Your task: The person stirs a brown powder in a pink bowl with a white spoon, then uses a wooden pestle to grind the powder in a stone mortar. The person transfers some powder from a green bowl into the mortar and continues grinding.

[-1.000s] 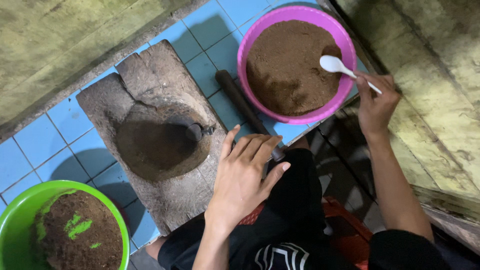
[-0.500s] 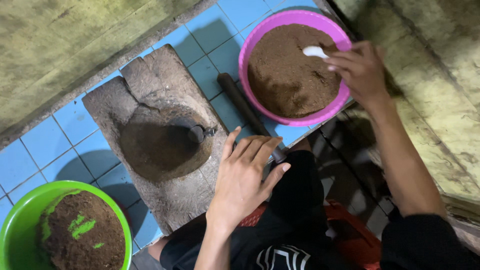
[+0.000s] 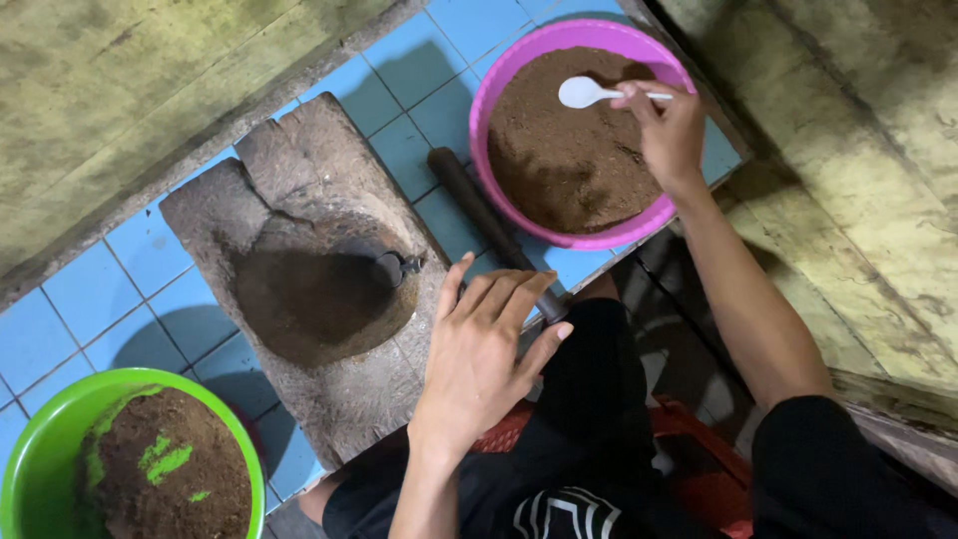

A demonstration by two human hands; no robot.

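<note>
1. White plastic spoon (image 3: 597, 93) sits in my view over the round pink plastic basin (image 3: 519, 66), its bowl facing up and clean-looking, just above the brown powder (image 3: 569, 150) that fills the basin.
2. Right hand (image 3: 671, 130) has its fingers (image 3: 639, 100) pinched around the spoon's thin handle, right at the far end, so the grip looks light.
3. Left hand (image 3: 479, 359) lies flat with fingers spread and released, holding nothing, resting on the near edge of the grey stone grinding slab (image 3: 329, 289).
4. Risk one, as I judge it: with such an end-of-handle pinch, a loaded spoon could tip and scatter powder onto the blue tiled floor (image 3: 90, 299).
5. Risk two: the dark cylindrical roller (image 3: 489, 225) lies loose between slab and basin, just beside the left hand's fingertips; a nudge from the wrist could send it rolling.
6. Risk three: the basin sits close to the tile edge on the right, and a hard dig with the spoon might shove or tilt it.
7. Slab's hollow holds a dark brown paste (image 3: 314, 299) with a small dark scoop (image 3: 391, 268) at its rim.
8. Bright green plastic bowl (image 3: 40, 449), bottom left, well apart from both hands, carries more brown powder streaked with green.
</note>
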